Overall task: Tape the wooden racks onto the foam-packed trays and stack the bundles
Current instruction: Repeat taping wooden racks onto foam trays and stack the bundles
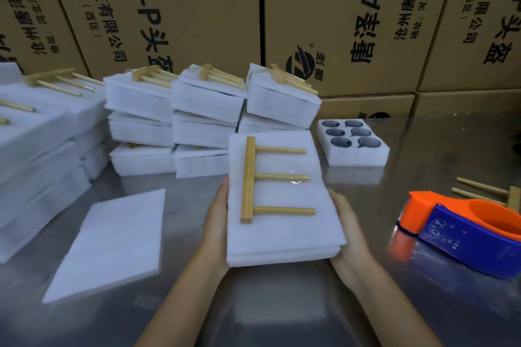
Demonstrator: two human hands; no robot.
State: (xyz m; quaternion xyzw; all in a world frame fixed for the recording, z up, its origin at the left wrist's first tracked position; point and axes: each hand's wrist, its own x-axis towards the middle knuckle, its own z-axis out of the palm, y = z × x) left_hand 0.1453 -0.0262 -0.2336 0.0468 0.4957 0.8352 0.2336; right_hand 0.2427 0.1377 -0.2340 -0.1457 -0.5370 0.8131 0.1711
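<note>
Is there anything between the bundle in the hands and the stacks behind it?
Nothing visible blocks the way. Both hands, left and right, hold the bundle by its sides, right in front of the stacks. The open tray stands to the right, off the path.

Dim, cool-toned scene with wide-angle bending

Soft overhead light is glancing off the steel desk (pixel 423 132) toward 2 o'clock, mirroring the orange tape dispenser (pixel 462 231); cartons (pixel 324 8) are bowing at 10 and 2 o'clock, and foam stacks (pixel 36 149) at 9 o'clock are smearing.
</note>
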